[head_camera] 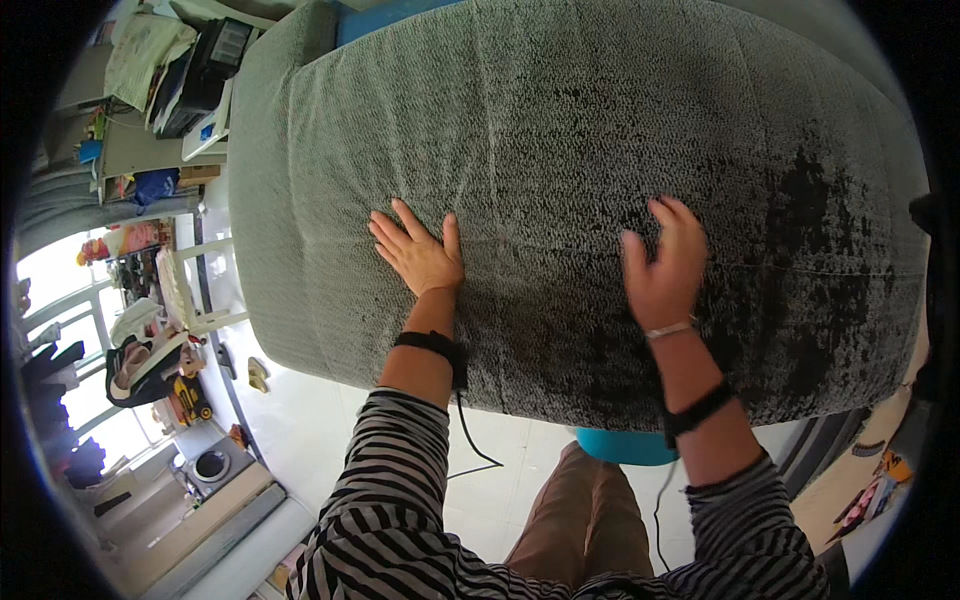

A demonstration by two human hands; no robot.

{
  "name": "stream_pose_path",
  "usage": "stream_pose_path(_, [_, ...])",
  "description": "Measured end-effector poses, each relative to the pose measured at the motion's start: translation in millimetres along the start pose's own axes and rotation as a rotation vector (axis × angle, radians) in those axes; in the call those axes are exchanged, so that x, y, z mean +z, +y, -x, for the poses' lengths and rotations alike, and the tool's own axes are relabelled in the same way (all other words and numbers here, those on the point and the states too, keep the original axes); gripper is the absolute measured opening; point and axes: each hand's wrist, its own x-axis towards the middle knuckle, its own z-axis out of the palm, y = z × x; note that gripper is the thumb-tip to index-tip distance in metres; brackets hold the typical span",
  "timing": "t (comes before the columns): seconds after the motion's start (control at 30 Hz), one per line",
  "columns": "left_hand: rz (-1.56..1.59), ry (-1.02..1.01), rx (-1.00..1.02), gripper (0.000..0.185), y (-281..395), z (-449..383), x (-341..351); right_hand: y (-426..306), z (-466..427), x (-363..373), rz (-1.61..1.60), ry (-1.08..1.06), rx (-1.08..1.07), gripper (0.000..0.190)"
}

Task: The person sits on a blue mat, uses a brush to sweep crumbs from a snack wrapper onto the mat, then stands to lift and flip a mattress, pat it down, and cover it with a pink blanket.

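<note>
A grey upholstered couch cushion (pixel 570 150) fills the space before me, its textured cover broken by black patches (pixel 810 202) on the right. My left hand (pixel 424 255) rests palm down on the lighter fabric left of the middle, fingers spread. Slightly blurred, my right hand (pixel 667 262) is over the darker fabric, its fingers a little bent and the thumb apart. Whether it touches the cover, I cannot tell. Neither hand holds anything. Black bands with cables circle both forearms, and a thin bracelet (pixel 667 330) is on the right wrist.
Below the cushion's near edge shows a teal object (pixel 626 448), partly hidden. Pale floor tiles (pixel 337 431) lie between me and the left side, with yellowish shoes (pixel 257 374) on them. Farther left are a front-loading washing machine (pixel 211 466), a toy vehicle (pixel 191 399) and cluttered shelves.
</note>
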Motion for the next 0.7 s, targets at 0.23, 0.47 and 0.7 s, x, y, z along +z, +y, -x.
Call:
stream_pose_path(0.23, [0.068,-0.002,0.024,0.088,-5,-2,6,-25,-6,53,0.199,-0.289,0.128,0.062])
stream_pose_path(0.47, [0.142,-0.098,-0.008,0.089,-7,-5,-4,-26,-8,61,0.317,-0.286,0.098,0.063])
stream_pose_path(0.7, [0.379,-0.114,0.035,0.093,-16,-12,-22,-25,-5,75,0.495,-0.222,0.004,0.060])
